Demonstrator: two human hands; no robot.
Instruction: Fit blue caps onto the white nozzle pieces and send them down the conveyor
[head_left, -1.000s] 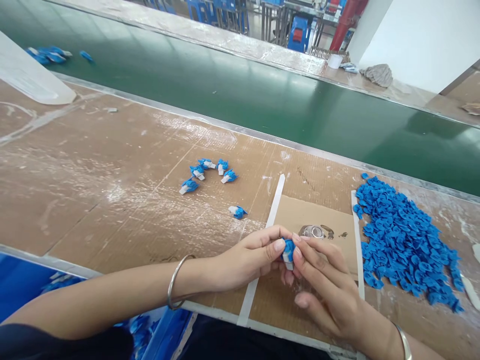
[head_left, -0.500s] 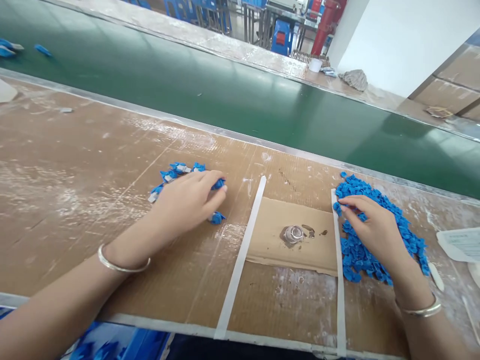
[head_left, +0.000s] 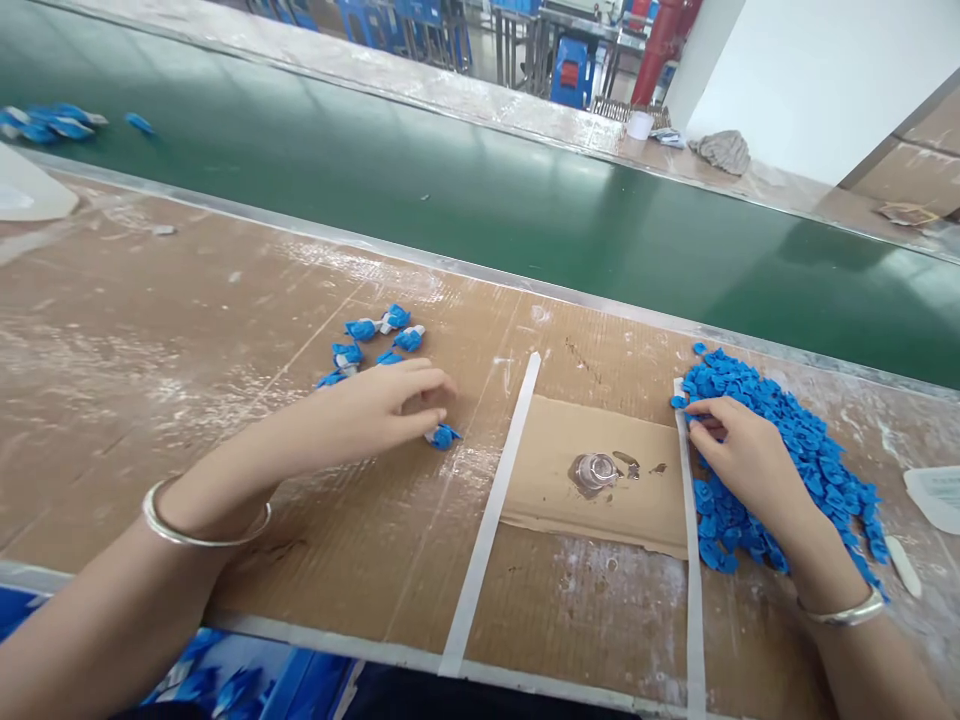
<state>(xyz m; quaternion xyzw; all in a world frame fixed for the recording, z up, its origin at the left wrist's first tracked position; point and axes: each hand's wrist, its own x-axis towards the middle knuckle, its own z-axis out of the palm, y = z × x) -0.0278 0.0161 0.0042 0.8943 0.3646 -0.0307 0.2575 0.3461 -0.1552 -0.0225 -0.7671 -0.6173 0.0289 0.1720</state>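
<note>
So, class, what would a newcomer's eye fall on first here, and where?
Probably the bright blue heap of small pieces on the right, with the right hand at its left edge. Next, the long green surface stretching across the background. Then the left hand, beside a few blue-and-white pieces left of centre.

We've a brown tabletop point(head_left: 337, 570) w/ whitish smears & a pale near edge; on its left half lie a loose group of blue-and-white pcs point(head_left: 361, 329), a lone blue-and-white pc point(head_left: 445, 437) nearer & to their right, plus a sm. grey scrap point(head_left: 163, 230) far left. Btwn a left white strip point(head_left: 487, 530) & a right white strip point(head_left: 694, 610) we see a cardboard sheet point(head_left: 555, 510), then to the right a heap of blue pcs point(head_left: 799, 440), a slim white pc point(head_left: 904, 567) & a part-visible white item point(head_left: 934, 497).
</note>
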